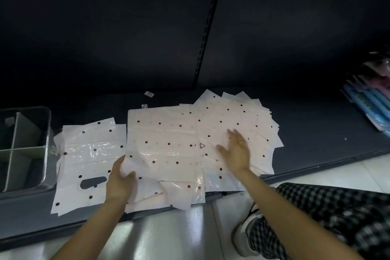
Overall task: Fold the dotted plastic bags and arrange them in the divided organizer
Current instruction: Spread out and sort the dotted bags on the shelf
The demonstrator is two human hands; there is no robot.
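Note:
Several white dotted plastic bags lie on a low dark shelf. A pile with black dots and a cut-out handle [88, 160] is on the left. A large bag with red dots [164, 143] lies in the middle, and a fanned pile [238, 116] lies to its right. My left hand [120, 181] holds the lower left edge of the red-dotted bag, thumb on top. My right hand [236, 152] lies flat with spread fingers on the bags at the right. The clear divided organizer [47, 133] stands at the far left, its compartments looking bare.
The dark shelf [316, 133] has a front edge just above a pale tiled floor [168, 238]. Blue packaged goods [369, 110] lean at the far right. Two small labels [149, 94] lie behind the bags. My checkered trouser leg and shoe [253, 228] are at the lower right.

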